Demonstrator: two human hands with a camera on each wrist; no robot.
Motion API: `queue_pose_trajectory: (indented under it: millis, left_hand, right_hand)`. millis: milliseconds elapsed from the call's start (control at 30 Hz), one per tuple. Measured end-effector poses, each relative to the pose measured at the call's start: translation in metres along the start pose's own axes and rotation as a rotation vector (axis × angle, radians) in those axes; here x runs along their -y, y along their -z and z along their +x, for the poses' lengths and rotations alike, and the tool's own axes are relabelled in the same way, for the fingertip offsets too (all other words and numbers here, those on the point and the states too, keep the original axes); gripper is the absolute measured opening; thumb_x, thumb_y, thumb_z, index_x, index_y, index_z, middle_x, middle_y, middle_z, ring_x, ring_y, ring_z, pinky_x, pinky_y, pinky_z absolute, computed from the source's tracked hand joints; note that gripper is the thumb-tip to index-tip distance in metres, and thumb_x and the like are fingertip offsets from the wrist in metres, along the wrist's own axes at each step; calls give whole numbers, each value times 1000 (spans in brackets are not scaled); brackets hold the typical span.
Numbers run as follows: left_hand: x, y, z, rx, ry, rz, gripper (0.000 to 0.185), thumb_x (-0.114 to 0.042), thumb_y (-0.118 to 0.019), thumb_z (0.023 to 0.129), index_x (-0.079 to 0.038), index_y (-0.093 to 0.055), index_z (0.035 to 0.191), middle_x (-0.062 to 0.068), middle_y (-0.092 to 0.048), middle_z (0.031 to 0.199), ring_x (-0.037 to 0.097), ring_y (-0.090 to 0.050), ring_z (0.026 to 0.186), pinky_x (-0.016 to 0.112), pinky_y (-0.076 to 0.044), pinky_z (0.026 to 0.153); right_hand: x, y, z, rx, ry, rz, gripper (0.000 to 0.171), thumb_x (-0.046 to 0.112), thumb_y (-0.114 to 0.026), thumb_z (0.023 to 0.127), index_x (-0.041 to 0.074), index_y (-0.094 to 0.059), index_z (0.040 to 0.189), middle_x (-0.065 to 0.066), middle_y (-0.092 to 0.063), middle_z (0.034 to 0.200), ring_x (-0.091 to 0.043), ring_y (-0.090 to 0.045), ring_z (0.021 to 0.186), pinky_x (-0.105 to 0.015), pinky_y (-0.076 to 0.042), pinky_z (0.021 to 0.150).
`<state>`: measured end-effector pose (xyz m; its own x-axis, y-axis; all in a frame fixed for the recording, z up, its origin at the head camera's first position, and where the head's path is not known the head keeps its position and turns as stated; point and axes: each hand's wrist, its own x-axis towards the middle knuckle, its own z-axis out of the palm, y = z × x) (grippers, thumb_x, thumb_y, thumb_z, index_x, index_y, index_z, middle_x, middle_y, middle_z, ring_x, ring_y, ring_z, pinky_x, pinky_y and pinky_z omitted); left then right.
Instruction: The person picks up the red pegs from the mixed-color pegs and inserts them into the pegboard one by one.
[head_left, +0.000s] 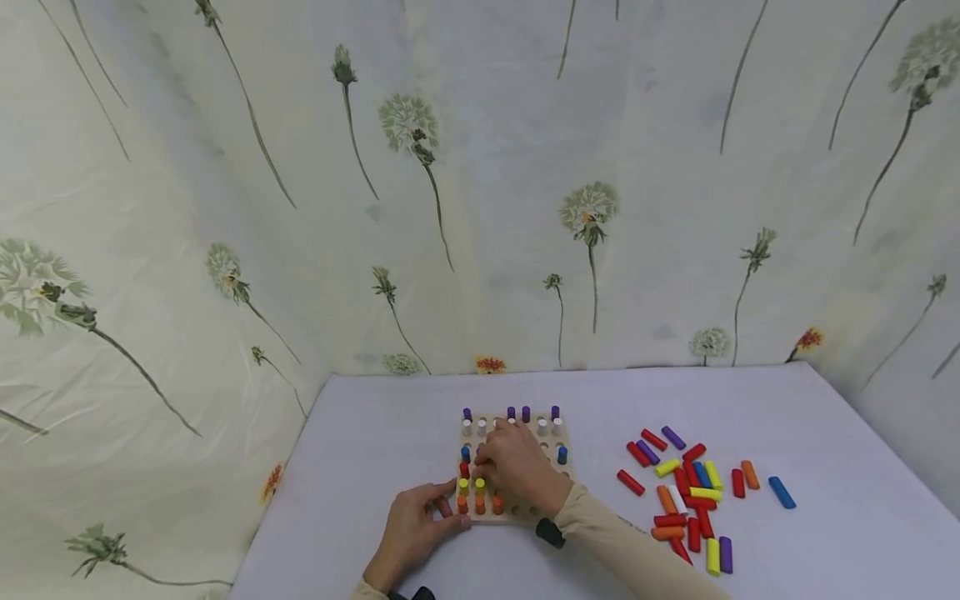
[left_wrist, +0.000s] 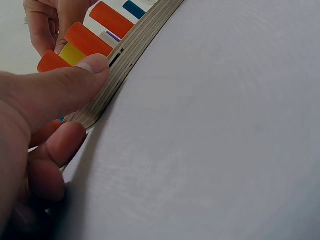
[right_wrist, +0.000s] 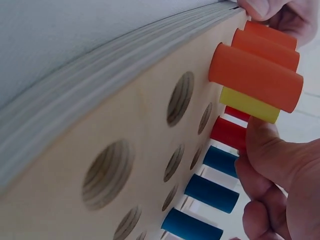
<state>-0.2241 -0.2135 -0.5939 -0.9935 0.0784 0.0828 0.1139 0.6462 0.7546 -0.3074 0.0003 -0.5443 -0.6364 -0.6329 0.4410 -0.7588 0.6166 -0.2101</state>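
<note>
We see a pale plywood pegboard (head_left: 551,433); our left hand (head_left: 412,533) grips its corner, our right hand (head_left: 517,467) pinches a red peg (right_wrist: 229,134) beside three orange pegs (right_wrist: 255,75).

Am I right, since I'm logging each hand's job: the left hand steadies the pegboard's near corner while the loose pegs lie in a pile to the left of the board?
Not quite. The left hand does steady the pegboard at its near corner, but the loose pegs lie to the right of the board, not the left. The head view shows it.
</note>
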Motion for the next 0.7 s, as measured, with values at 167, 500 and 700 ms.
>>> queue_pose_trajectory:
  millis: [167, 500, 700]
  left_hand:
    - [-1, 0, -1, 0, 5, -9, 60, -42, -91, 82, -13, -76, 132, -14, -65, 78, 3, -43, 56, 21, -29, 52]
    - [0, 0, 0, 15, 38, -36, 61, -43, -91, 82, -13, -76, 132, -13, -66, 78, 4, -44, 57, 21, -30, 51]
    - [1, -1, 1, 15, 34, -41, 62, -42, -91, 82, -11, -75, 132, -13, -66, 78, 3, -43, 56, 20, -30, 51]
  right_hand:
    - [0, 3, -1, 26, -6, 31, 13, 32, -89, 86, 19, -86, 85, 8, -76, 78, -11, -53, 78, -30, -40, 73]
    - [3, 16, 1, 79, 33, 52, 9, 25, -88, 86, 18, -88, 92, 6, -74, 81, -12, -54, 79, -25, -39, 70]
    - [-5, 23, -7, 29, 36, 65, 14, 10, -87, 86, 16, -88, 98, 5, -70, 81, -11, -50, 79, -23, -40, 70]
